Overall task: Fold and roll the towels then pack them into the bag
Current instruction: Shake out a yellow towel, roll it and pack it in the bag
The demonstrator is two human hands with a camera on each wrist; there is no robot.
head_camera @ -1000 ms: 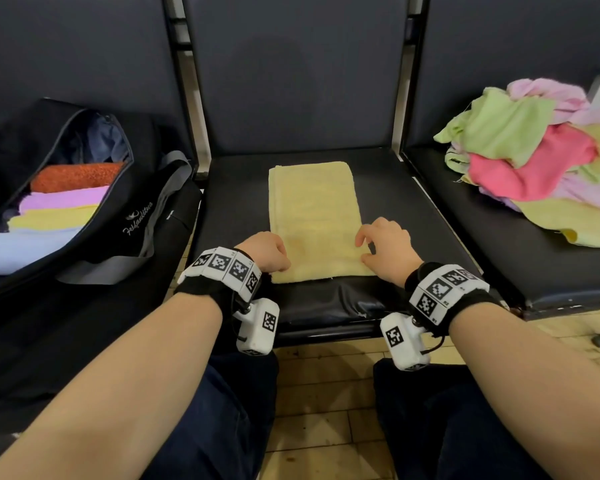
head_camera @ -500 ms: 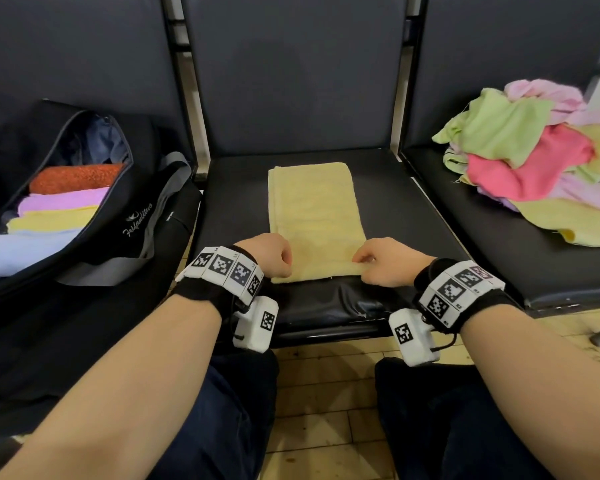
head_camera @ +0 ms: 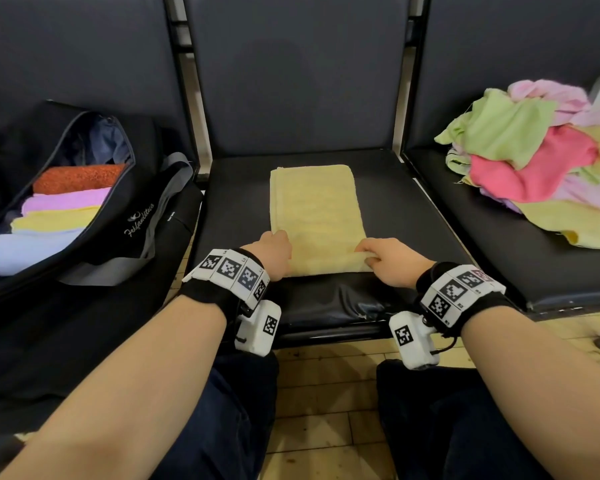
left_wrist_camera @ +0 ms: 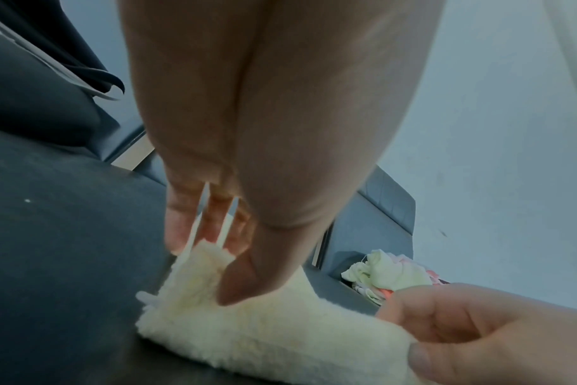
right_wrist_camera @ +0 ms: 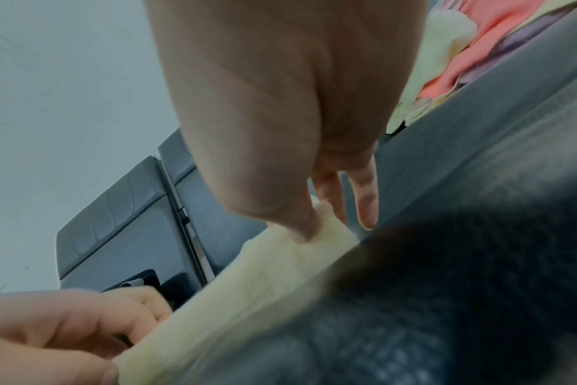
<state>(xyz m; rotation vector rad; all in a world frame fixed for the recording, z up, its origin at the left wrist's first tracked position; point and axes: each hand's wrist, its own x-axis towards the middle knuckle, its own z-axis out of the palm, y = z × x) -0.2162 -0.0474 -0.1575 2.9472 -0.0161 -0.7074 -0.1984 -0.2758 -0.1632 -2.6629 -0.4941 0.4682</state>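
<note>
One folded yellow towel (head_camera: 316,216), four rolled towels (head_camera: 61,216) (in one bag (head_camera: 142,216)), one loose pile (head_camera: 534,161), three seats (head_camera: 413,216), two hands (head_camera: 274,251).

Both forearms are bare. Each wrist wears a black strap (head_camera: 205,295) ringed with white blocks printed with black square markers (head_camera: 230,268), and a white camera box (head_camera: 257,327) with its own marker hangs beneath. Dark navy trousers (head_camera: 447,427) cover the legs.

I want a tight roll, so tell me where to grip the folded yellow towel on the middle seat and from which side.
Grip the yellow towel at its near short edge, one corner per hand, coming from the seat's front. It lies as a long flat strip running away from you, so rolling likely starts best there. The left hand and right hand already pinch those corners, the edge slightly lifted.
</note>
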